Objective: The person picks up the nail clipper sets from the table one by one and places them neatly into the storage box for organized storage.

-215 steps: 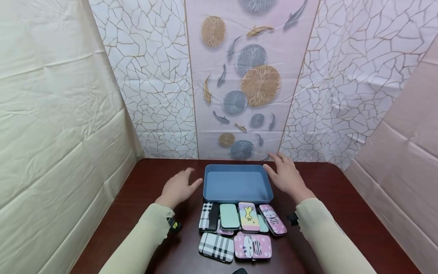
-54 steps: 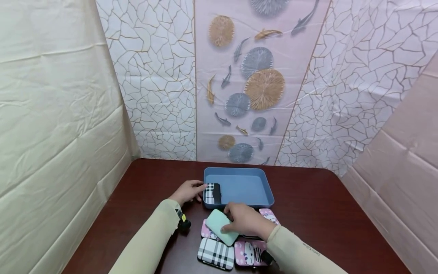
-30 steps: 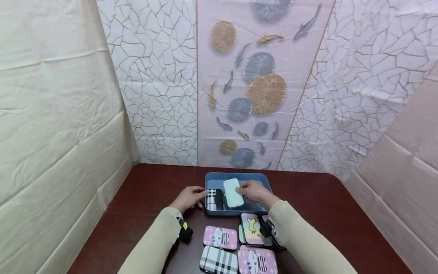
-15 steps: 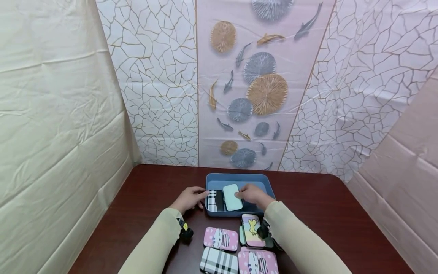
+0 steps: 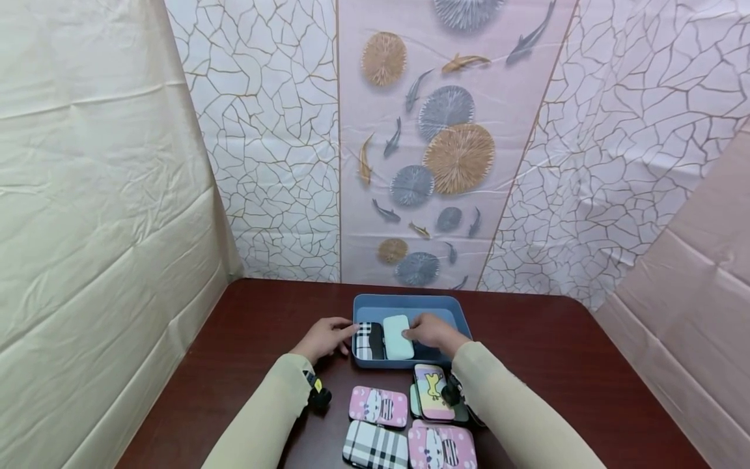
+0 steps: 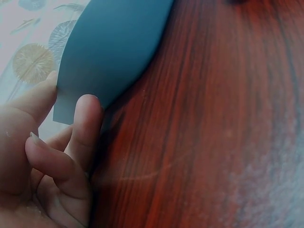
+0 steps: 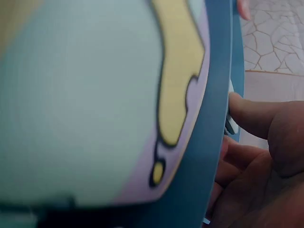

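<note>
My right hand (image 5: 434,331) pinches a mint-green case (image 5: 398,337) between thumb and fingers, inside the blue tray (image 5: 410,301). Directly left of it, a black-and-white plaid case (image 5: 368,341) lies in the tray. My left hand (image 5: 323,339) grips the tray's left wall; the left wrist view shows fingers on both sides of that wall. The right wrist view shows my right thumb on the edge of the mint case, whose body is mostly hidden by the tray wall. A case with a yellow giraffe (image 7: 175,71) fills much of that view.
In front of the tray lie two pink cat cases, one to the left (image 5: 378,407) and one nearer me (image 5: 442,447). A plaid case (image 5: 375,445) and the giraffe case (image 5: 432,391), on top of others, lie beside them. Patterned cloth (image 5: 281,163) hangs behind the table.
Over these seconds the plaid case has come into the tray. My right hand has carried the mint case from the table and lowered it beside the plaid one. My left hand has moved to the tray's wall.
</note>
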`<state>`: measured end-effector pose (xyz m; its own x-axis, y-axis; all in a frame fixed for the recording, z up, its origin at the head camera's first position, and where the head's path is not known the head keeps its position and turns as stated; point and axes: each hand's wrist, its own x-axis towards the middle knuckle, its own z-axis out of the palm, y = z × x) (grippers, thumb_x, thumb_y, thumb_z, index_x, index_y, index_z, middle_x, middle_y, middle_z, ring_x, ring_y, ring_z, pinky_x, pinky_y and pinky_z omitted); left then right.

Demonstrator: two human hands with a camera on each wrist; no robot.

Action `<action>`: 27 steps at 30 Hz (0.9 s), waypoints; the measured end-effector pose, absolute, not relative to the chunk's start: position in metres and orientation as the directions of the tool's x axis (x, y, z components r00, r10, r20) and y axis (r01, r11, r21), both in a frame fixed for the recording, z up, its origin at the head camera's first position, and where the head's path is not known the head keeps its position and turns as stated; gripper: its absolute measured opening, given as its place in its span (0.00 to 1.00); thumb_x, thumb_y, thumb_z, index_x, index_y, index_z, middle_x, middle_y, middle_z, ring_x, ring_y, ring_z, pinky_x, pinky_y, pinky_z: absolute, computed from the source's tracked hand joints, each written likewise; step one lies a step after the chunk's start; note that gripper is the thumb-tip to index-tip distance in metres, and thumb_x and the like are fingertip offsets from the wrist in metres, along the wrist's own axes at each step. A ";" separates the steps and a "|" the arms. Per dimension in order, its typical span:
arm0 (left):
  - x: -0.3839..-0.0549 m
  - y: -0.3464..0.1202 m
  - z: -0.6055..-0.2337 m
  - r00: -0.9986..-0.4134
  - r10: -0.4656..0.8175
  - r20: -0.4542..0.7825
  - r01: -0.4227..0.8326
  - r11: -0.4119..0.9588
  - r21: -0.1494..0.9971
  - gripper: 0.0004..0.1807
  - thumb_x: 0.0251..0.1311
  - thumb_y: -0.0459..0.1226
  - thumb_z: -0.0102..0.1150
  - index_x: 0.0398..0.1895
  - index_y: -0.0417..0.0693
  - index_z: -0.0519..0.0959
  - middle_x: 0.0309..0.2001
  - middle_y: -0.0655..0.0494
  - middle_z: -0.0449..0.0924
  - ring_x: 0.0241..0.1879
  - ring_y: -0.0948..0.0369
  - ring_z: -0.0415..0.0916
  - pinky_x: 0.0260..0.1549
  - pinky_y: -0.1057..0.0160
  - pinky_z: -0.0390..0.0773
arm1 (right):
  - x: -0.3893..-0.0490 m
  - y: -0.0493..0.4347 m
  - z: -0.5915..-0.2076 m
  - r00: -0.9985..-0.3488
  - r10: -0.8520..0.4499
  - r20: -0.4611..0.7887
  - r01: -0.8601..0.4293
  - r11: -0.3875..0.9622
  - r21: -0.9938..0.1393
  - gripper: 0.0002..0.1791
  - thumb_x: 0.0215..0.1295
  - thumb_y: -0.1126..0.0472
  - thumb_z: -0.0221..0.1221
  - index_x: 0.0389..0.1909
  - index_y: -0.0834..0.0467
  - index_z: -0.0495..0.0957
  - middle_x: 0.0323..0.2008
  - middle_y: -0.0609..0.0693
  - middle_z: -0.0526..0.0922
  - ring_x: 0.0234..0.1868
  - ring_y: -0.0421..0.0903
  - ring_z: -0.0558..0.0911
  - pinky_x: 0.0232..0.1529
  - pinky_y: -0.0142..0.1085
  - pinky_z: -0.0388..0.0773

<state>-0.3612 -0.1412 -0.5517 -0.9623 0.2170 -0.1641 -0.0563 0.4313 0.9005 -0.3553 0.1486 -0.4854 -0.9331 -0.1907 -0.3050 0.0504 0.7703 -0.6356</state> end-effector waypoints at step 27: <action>-0.364 -0.145 -0.552 -0.956 0.248 -0.159 -0.045 0.410 0.911 0.33 0.77 0.56 0.67 0.73 0.44 0.80 0.35 0.51 0.88 0.29 0.58 0.86 0.25 0.61 0.77 | -0.356 0.139 -0.484 -0.923 -0.276 -0.268 -0.142 0.892 -0.428 0.32 0.83 0.56 0.62 0.82 0.58 0.69 0.78 0.61 0.73 0.77 0.64 0.73 0.72 0.61 0.72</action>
